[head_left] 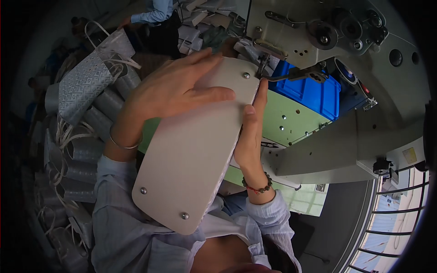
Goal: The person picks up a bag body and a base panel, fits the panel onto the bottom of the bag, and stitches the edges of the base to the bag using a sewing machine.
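Note:
A handbag shows its flat beige base [191,150] towards me, with round metal studs near its corners and a thin strip of patterned side along the right edge. My left hand [177,86] lies across the base's upper part, fingers stretched and thumb apart. Along the right edge, my right hand [251,132] holds the bag, its thumb by the rim and its index finger straight up the side. The bag's upper right corner sits at the needle area [262,66] of an industrial sewing machine [314,32]; the exact contact there is too small to make out.
Silvery patterned bags [91,77] with pale handles are piled on the left. A blue crate [307,88] stands behind the machine, near a pale green surface [289,118]. Another person's blue sleeve [154,11] shows at the top. A barred window [396,218] is at lower right.

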A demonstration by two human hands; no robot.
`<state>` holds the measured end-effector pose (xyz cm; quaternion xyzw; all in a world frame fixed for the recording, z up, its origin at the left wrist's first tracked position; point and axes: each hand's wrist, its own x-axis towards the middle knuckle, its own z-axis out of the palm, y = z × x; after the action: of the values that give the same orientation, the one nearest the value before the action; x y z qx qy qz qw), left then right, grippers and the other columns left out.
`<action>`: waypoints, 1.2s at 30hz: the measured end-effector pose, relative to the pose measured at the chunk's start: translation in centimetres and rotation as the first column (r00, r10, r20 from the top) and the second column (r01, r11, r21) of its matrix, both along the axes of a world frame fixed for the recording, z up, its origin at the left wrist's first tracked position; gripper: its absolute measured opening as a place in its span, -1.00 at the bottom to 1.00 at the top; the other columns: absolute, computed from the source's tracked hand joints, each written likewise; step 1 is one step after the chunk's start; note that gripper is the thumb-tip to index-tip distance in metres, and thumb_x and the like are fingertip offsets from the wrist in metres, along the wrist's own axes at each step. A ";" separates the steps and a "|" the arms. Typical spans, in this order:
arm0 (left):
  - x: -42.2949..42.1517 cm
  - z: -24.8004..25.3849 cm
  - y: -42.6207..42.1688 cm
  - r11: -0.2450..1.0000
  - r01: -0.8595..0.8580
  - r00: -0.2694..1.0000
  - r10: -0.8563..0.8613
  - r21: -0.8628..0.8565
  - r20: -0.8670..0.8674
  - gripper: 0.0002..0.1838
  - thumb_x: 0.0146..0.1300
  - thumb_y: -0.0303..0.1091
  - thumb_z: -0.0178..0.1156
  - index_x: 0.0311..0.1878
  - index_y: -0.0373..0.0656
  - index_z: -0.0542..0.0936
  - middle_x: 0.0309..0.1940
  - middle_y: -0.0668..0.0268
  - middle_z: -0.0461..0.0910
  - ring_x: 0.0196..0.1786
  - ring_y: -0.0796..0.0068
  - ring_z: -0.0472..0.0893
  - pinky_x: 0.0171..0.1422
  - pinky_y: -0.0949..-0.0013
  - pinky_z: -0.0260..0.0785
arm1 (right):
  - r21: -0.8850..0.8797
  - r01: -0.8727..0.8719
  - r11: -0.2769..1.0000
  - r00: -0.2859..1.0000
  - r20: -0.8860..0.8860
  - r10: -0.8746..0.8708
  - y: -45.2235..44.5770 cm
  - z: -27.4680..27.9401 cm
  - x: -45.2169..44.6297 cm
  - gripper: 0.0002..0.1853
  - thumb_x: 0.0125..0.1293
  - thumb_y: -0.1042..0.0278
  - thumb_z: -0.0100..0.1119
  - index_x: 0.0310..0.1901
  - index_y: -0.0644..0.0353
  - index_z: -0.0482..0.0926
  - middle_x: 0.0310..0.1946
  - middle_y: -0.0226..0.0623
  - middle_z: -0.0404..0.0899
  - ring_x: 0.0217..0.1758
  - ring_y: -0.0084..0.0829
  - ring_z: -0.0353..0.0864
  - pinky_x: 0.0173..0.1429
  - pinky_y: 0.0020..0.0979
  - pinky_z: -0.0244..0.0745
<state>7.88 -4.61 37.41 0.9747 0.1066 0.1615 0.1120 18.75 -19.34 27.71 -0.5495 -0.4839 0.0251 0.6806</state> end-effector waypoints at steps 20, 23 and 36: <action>-13.9 -14.3 -8.2 0.647 -0.308 0.937 0.333 0.698 0.105 -0.26 0.35 0.27 -0.08 0.41 -0.05 0.27 0.35 0.12 0.29 0.37 0.11 0.33 0.46 -0.02 0.13 | 0.037 0.038 0.999 0.997 -0.075 -0.035 0.8 -0.1 -1.1 -0.29 0.49 0.07 -0.38 0.46 0.46 -0.15 0.50 0.18 -0.22 0.58 0.08 -0.26 0.57 -0.11 -0.35; -13.4 -14.0 -8.0 0.657 -0.294 0.946 0.304 0.694 0.112 -0.24 0.33 0.28 -0.05 0.42 -0.06 0.25 0.35 0.11 0.28 0.37 0.11 0.33 0.46 -0.02 0.14 | 0.044 0.039 0.998 0.995 -0.090 -0.035 0.7 -0.1 -1.1 -0.30 0.49 0.07 -0.38 0.46 0.45 -0.15 0.51 0.18 -0.23 0.59 0.08 -0.27 0.57 -0.11 -0.36; -11.5 -13.0 -7.6 0.695 -0.268 0.962 0.227 0.668 0.150 -0.12 0.23 0.31 0.05 0.44 -0.11 0.18 0.37 0.07 0.25 0.37 0.10 0.33 0.46 -0.01 0.14 | 0.036 0.022 0.999 0.993 -0.112 -0.018 0.5 0.2 -0.7 -0.31 0.49 0.09 -0.39 0.46 0.45 -0.14 0.51 0.19 -0.26 0.60 0.09 -0.32 0.58 -0.11 -0.39</action>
<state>-3.62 -12.26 24.38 0.9190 0.1669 0.2299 -0.2733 18.08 -18.87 27.89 -0.5395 -0.4397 0.0401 0.7169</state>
